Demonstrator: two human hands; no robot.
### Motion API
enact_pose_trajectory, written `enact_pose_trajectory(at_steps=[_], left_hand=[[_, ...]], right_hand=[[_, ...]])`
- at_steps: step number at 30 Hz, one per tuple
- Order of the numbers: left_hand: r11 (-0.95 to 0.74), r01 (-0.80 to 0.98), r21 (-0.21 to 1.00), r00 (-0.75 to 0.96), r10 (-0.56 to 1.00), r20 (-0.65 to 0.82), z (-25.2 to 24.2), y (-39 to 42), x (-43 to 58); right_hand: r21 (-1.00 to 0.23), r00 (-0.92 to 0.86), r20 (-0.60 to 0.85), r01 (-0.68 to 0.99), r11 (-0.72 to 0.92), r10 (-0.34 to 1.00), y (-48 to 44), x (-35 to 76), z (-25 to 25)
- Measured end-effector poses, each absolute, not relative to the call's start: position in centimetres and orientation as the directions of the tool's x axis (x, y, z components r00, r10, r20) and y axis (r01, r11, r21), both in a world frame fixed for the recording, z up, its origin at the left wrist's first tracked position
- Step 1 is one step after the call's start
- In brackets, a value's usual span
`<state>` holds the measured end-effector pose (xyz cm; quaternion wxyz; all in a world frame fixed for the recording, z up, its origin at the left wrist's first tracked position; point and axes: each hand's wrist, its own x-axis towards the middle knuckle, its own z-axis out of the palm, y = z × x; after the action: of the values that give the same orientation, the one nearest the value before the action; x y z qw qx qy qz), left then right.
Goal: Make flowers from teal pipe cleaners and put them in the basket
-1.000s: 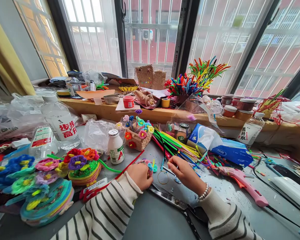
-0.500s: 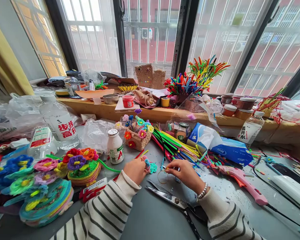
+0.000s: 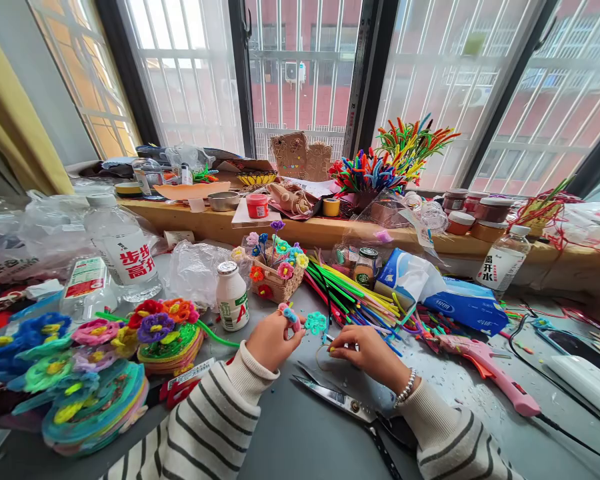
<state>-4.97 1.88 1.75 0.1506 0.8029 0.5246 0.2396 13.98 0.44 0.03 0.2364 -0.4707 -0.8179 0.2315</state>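
Observation:
A turquoise pipe cleaner flower (image 3: 315, 323) stands just off the fingertips of my left hand (image 3: 273, 342), which is closed and appears to pinch its thin stem. Around a finger of that hand sits a pink and blue fuzzy piece (image 3: 290, 316). My right hand (image 3: 365, 353) is closed in a pinch over something small and yellow; a thin pale loop (image 3: 322, 358) hangs by its fingertips. Between and below the hands lie large scissors (image 3: 347, 403), blades parted, on the grey table. A wicker basket (image 3: 279, 282) of fuzzy flowers stands behind the left hand.
A white bottle (image 3: 232, 297) and fuzzy flower pieces (image 3: 97, 400) stand at left. Bundled pipe cleaners (image 3: 345, 297), a blue tissue pack (image 3: 463, 307) and a pink glue gun (image 3: 490, 373) with its cord lie at right. Paint jars (image 3: 493, 208) line the wooden sill.
My left hand has turned, and the turquoise flower has shifted slightly up and right, farther out from the fingers. My right hand has moved slightly down, still pinching.

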Motion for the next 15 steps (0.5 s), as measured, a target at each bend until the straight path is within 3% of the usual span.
enact_pose_trajectory(at_steps=[7, 12, 15], left_hand=[[-0.307, 0.459, 0.833, 0.246, 0.946, 0.213, 1.51, 2.01, -4.7], [-0.242, 0.346, 0.906, 0.27, 0.951, 0.15, 1.27, 1.87, -4.4], [-0.227, 0.306, 0.924, 0.272, 0.951, 0.144, 1.05, 1.75, -4.12]], right_hand=[[-0.595, -0.42, 0.161, 0.68, 0.427, 0.893, 0.24, 13.65, -0.21], [-0.606, -0.435, 0.157, 0.667, 0.434, 0.887, 0.37, 13.58, -0.37], [-0.693, -0.377, 0.23, 0.583, 0.423, 0.897, 0.44, 13.5, -0.05]])
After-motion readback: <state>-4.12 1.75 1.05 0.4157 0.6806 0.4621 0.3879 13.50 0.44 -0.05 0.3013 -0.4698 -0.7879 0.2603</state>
